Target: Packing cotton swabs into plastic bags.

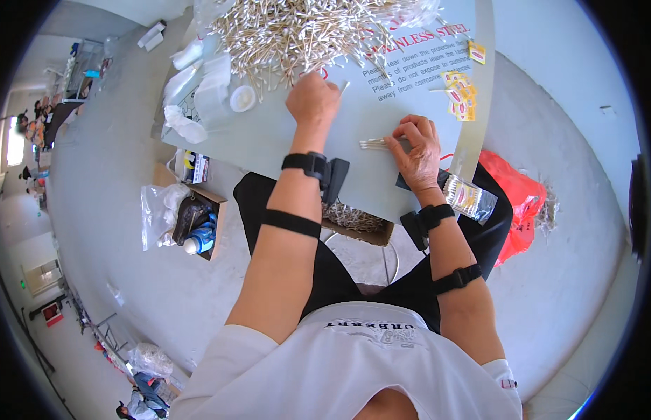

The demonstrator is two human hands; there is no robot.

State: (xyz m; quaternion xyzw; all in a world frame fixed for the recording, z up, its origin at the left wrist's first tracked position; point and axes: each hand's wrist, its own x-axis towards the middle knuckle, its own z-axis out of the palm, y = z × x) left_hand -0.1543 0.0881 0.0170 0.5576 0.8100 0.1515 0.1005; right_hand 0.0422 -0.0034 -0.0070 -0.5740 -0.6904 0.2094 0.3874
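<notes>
A large heap of cotton swabs (283, 38) with pale sticks and white tips covers the far part of the table (269, 140). At its near edge is my left hand (313, 101), fingers curled closed; a white-tipped swab (345, 88) sticks out beside the thumb. My right hand (418, 150) rests lower on the tabletop to the right. Its thumb and fingers are closed on the ends of a small row of cotton swabs (372, 144), whose tips point left. How many lie under the fingers is hidden.
Small yellow-and-white labels (460, 94) lie at the table's right. A filled swab packet (469, 197) is at the near right edge, beside a red plastic bag (518, 206). A round white container (242, 99) stands left. Boxes (357, 222) sit below the table.
</notes>
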